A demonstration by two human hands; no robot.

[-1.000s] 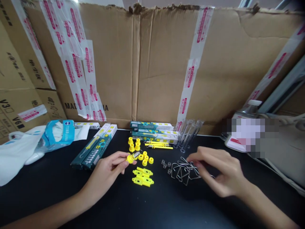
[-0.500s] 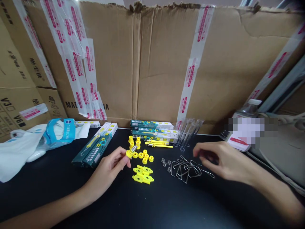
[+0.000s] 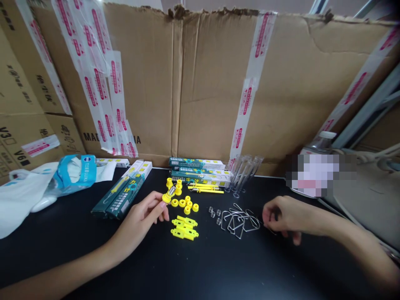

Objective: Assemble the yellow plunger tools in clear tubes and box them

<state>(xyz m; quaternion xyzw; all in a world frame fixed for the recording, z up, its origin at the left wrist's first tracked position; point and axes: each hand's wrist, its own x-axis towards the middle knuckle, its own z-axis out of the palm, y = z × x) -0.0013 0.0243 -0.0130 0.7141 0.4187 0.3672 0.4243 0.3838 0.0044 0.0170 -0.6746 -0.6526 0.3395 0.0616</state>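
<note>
My left hand [image 3: 139,216] is shut on a small yellow plastic fitting [image 3: 167,197] with a metal tip, held between fingers and thumb. Beside it lie several yellow plastic rings [image 3: 182,203], with flat yellow plastic pieces [image 3: 184,229] just below them. My right hand [image 3: 281,216] is curled at the right edge of a pile of bent steel wire clips [image 3: 239,221]. A thin wire [image 3: 270,230] runs beneath its fingers. I cannot tell whether the fingers hold it. Several small clear coils [image 3: 212,211] lie left of the pile.
Dark-green and white boxes [image 3: 123,192] lie left on the black table [image 3: 93,258], with more boxes [image 3: 200,170] and glass tubes [image 3: 244,173] at the back. A white bag [image 3: 21,200], a blue packet [image 3: 76,175] and a cardboard wall [image 3: 218,83] edge the table.
My right hand has drawn back rightward and curled its fingers at the wire pile's edge. My left hand has turned the yellow fitting slightly, still holding it. The view has shifted slightly.
</note>
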